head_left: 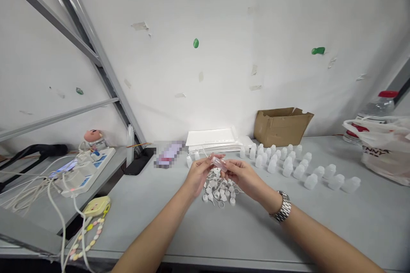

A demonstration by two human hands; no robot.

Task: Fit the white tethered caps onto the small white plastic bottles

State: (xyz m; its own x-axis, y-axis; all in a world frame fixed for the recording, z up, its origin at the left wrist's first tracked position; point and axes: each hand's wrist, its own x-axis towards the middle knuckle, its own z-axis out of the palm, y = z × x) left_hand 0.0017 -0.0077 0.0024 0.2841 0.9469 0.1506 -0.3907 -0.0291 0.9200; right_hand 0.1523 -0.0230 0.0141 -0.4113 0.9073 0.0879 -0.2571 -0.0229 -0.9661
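Note:
My left hand (pixel 199 175) and my right hand (pixel 241 175) meet above the table, fingers closed round a small translucent plastic bottle (pixel 219 164). The bottle lies tilted between them, and the fingertips cover both of its ends. Whether a cap sits at the left end cannot be made out. Just below the hands is a heap of small white caps with rings (pixel 221 191). To the right, several small translucent white bottles (pixel 287 166) stand in loose rows. Two more white bottles (pixel 189 161) stand left of the hands, partly behind them.
Behind are a stack of white sheets (pixel 209 137) and a cardboard box (pixel 282 126). A plastic bag (pixel 384 149) and a red-capped bottle (pixel 378 108) stand far right. At left lie a pixelated phone (pixel 169 154), a power strip (pixel 92 172), cables and a yellow case (pixel 96 206).

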